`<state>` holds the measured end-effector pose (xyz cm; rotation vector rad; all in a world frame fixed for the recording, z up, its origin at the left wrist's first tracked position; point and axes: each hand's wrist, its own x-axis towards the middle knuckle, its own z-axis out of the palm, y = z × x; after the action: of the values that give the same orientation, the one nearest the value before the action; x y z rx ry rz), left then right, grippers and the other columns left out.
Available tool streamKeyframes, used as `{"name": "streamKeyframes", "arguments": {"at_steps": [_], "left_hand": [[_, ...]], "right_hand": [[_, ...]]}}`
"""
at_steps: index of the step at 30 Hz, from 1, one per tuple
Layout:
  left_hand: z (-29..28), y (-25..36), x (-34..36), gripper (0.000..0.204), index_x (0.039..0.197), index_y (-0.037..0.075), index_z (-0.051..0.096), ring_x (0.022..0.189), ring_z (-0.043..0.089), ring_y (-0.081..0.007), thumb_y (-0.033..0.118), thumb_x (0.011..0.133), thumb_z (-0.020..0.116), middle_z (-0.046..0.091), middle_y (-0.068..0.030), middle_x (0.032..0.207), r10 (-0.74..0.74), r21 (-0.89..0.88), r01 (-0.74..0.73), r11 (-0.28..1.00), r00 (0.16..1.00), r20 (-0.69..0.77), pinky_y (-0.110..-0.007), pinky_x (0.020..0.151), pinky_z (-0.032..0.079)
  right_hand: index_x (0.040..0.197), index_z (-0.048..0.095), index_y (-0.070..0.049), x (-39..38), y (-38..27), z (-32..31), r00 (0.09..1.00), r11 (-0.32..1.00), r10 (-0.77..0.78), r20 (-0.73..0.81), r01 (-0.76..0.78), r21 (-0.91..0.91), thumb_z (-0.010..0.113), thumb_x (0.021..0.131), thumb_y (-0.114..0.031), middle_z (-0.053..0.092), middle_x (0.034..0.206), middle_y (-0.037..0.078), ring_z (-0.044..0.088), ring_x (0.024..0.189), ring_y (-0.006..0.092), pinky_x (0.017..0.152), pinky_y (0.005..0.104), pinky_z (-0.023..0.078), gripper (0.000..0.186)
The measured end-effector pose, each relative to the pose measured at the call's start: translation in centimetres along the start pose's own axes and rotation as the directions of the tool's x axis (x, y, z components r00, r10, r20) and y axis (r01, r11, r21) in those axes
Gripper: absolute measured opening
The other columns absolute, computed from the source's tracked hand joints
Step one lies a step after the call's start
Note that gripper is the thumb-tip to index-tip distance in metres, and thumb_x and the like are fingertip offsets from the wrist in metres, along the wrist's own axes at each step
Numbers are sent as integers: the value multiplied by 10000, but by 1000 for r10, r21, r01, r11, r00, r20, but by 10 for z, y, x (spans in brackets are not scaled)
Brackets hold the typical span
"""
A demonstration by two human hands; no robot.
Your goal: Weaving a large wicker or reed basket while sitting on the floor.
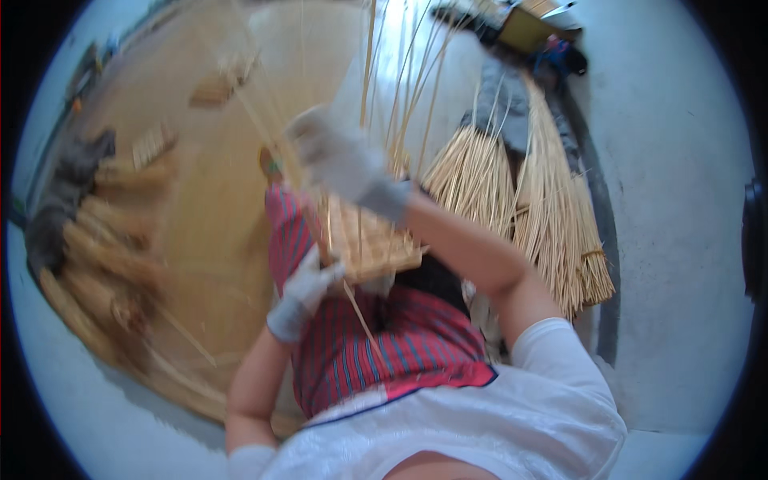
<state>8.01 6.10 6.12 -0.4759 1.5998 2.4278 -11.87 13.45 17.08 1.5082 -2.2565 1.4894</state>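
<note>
A half-woven basket [368, 240] of pale cane rests on my lap, with long loose strands [408, 104] standing up from its far side. My left hand [308, 290], in a white glove with a grey cuff, is closed on the basket's left edge, thumb on the near side. A thin strand [364, 320] runs from beside that hand down across my lap. Above the basket is my right hand [340, 156], gloved too and smeared by motion. Blurred strands pass by its fingers; whether it grips them does not show.
Large bundles of cane [552, 208] lie on a dark sheet at right. More bundles [104, 248] and a dark cloth [64, 200] lie at left on the tan mat [204, 264]. Flat woven pieces [212, 90] lie farther off. A box [528, 32] and tools stand at the far right.
</note>
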Motion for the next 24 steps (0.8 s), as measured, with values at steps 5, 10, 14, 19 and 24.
{"name": "streamKeyframes", "arguments": {"at_steps": [5, 10, 14, 19, 24], "left_hand": [[4, 18, -4, 254, 1236, 7, 611, 944, 706, -239, 64, 990, 640, 659, -92, 1101, -1, -122, -7, 993, 998, -62, -403, 768, 661], [-1, 0, -3, 249, 1217, 10, 643, 974, 698, -224, 80, 980, 676, 665, -84, 1108, 6, -176, -9, 984, 1000, -18, -397, 764, 667], [0, 0, 0, 249, 1196, 1, 663, 901, 709, -193, 67, 960, 708, 683, -71, 1044, 8, -193, -11, 981, 1000, -14, -349, 735, 658], [4, 10, -5, 268, 1216, -26, 641, 784, 714, -192, 69, 971, 696, 678, -86, 1033, -44, -72, 44, 996, 999, 3, -302, 705, 653], [1, 12, -6, 310, 1247, -21, 630, 786, 725, -209, 111, 975, 701, 638, -50, 979, -48, -61, 48, 997, 999, -2, -322, 735, 655]], "right_hand": [[1179, 535, -57, -208, 25, -116, 838, 799, 413, -356, -145, 584, 513, 1075, -130, 630, 988, 69, 681, 904, 196, 815, 391, 609, 130], [1142, 563, -109, -290, 9, -81, 382, 548, 818, -430, -292, 784, 538, 1084, -254, 660, 884, 62, 714, 806, 205, 741, 430, 625, 158], [1123, 633, -131, -252, -27, -77, 677, 735, 678, -285, -618, 281, 617, 1045, -267, 704, 945, 69, 735, 898, 238, 724, 382, 596, 158], [1205, 711, -151, -241, -64, -27, 947, 788, 300, -110, -312, -531, 791, 848, -195, 621, 827, 40, 598, 804, 292, 758, 408, 497, 368], [1160, 698, -179, -235, -50, -18, 969, 717, 187, -165, -249, -652, 766, 831, -195, 611, 1073, 16, 587, 1002, 291, 867, 469, 455, 337]]}}
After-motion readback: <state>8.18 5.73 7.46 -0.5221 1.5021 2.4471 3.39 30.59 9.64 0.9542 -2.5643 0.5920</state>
